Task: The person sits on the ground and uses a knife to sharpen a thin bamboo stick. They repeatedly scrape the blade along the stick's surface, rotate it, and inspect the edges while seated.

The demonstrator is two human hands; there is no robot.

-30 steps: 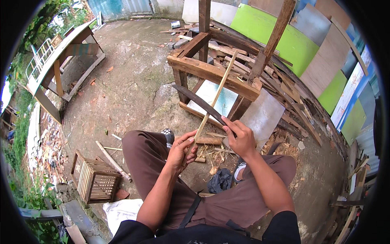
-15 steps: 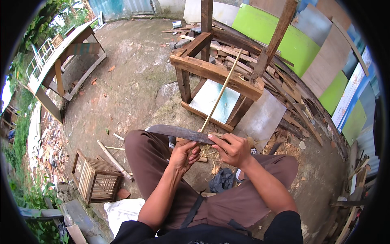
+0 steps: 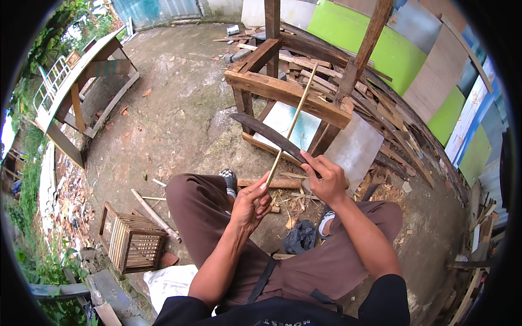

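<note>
A bare dirt yard (image 3: 179,103) spreads to the left and ahead, mostly open ground with scattered chips, while the right side is crowded by a heap of scrap boards (image 3: 380,108) leaning against green and grey panels (image 3: 391,49). A rough wooden frame (image 3: 283,92) stands just ahead of the knees, hemming in the space beyond the hands. To the far left stands a wooden bench frame (image 3: 70,103), well apart, and a small slatted wooden crate (image 3: 133,244) sits near the left thigh.

The person sits with knees apart. The left hand (image 3: 250,204) pinches the lower end of a thin bamboo strip (image 3: 293,122) between thumb and fingertips; the strip slants up and away, its far end crossing in front of the frame's top rail. The right hand (image 3: 326,176) is wrapped tight around the handle of a long dark machete (image 3: 266,135), whose blade points up and left and crosses the strip just above the left hand. Between the feet lie a short log (image 3: 272,183), pale shavings (image 3: 296,204) and a crumpled dark bag (image 3: 300,239).
</note>
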